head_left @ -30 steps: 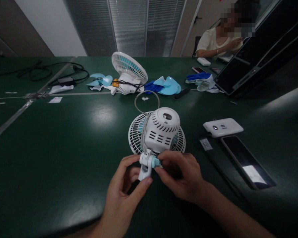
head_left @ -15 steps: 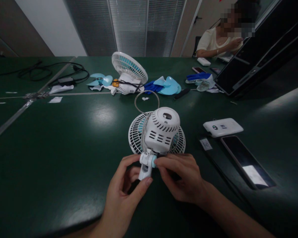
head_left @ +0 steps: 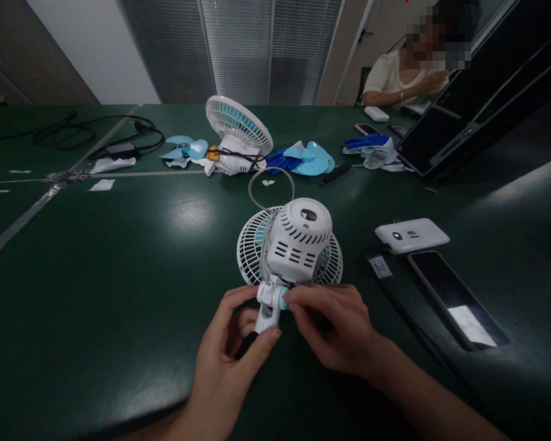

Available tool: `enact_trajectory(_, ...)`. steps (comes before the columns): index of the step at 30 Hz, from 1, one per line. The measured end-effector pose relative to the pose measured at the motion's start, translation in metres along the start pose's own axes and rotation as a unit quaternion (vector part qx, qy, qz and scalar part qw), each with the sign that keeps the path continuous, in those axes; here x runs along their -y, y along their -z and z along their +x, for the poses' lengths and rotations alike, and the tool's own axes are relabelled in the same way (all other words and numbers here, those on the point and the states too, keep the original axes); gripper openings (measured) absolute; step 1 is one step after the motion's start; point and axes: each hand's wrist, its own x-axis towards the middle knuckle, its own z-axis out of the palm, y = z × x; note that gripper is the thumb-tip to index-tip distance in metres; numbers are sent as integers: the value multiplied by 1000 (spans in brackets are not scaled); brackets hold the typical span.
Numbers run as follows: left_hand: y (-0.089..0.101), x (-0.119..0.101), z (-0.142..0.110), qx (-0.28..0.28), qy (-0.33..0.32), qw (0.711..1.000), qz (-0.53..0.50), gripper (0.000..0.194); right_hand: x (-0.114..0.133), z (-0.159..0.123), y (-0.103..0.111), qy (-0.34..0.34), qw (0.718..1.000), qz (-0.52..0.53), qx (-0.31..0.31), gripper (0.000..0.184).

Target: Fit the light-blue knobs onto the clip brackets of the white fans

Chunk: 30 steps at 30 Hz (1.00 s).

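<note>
Now my right fingers cover more of the pale-blue plastic knob than a second ago, pinching it; likely mid-turn. Left fingers stay clamped on its white plastic bracket, below the white slotted fan housing, on the dark-green surface.

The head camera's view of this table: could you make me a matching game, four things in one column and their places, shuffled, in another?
Things
1. light-blue knob
2. white bracket
3. large dark phone
4. farther fan

Places
A. held in the left hand
B. between two light-blue blade sets
C. touched by the right hand
D. on the table, beside a white device

Right pairs: 1-C, 2-A, 3-D, 4-B
</note>
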Motion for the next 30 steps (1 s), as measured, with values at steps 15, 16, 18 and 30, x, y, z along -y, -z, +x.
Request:
enact_trajectory(15,-1,0,0,3,-10,1000,1,40,1,0,2,-27,999,0,-22,24)
enact_trajectory(16,-1,0,0,5,-10,1000,2,39,1,0,2,-32,999,6,-22,23)
enact_trajectory(18,0,-1,0,5,-10,1000,7,39,0,0,1,-38,999,13,-26,23)
enact_trajectory(30,0,0,0,-1,-1,1000,6,40,1,3,2,-43,998,22,-27,16)
